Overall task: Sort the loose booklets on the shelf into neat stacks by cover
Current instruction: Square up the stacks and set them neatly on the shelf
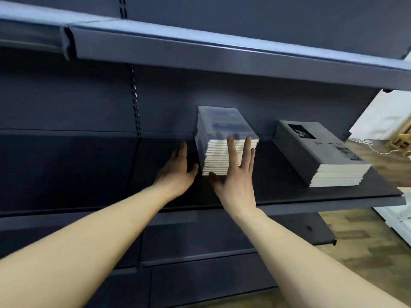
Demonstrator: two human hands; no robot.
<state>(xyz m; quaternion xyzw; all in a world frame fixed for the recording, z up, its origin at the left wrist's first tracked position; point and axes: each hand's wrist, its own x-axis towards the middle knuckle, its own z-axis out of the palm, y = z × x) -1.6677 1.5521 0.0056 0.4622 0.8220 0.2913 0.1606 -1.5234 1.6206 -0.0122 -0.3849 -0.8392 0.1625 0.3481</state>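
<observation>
A stack of booklets with a blue-grey cover (224,123) stands on the dark shelf (278,192), near its middle. My right hand (236,172) lies flat against the stack's white page edges at the front, fingers spread. My left hand (179,167) is beside the stack's left side, palm facing it, fingers apart; whether it touches the stack I cannot tell. A second stack of booklets with a dark grey cover (320,150) rests further right on the same shelf, apart from both hands.
An upper shelf (200,54) overhangs the working shelf. A lower shelf (244,236) juts out below. A slotted upright (135,101) runs down the back panel. Wooden floor, a white cable and a wooden frame (400,141) show at the right.
</observation>
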